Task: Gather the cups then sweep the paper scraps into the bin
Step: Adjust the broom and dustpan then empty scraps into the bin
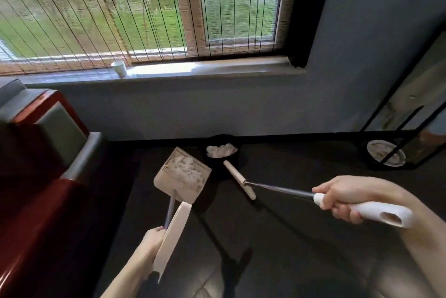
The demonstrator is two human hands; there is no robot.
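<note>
Clearly the sweeping is far along. Nearest, the left hand (153, 241) curls its fingers round the pale handle (172, 232) of the dustpan (163, 180), which appears lifted off the dark floor (289, 237) and is heaped with paper scraps (185, 171). The right hand (342, 198) wraps its fingers round the white grip of the broom (237, 178), whose head hangs just beside the pan — no loose scraps show on the floor around it. Beyond, the black bin (217, 165) stands at the floor's far edge against the wall and already holds white scraps. The pan's load is not yet tipped in, so that seems the step in hand. Farther off, one cup (119, 68) stands toward the left end of the windowsill (229, 65) — the gathering looks unfinished.
</note>
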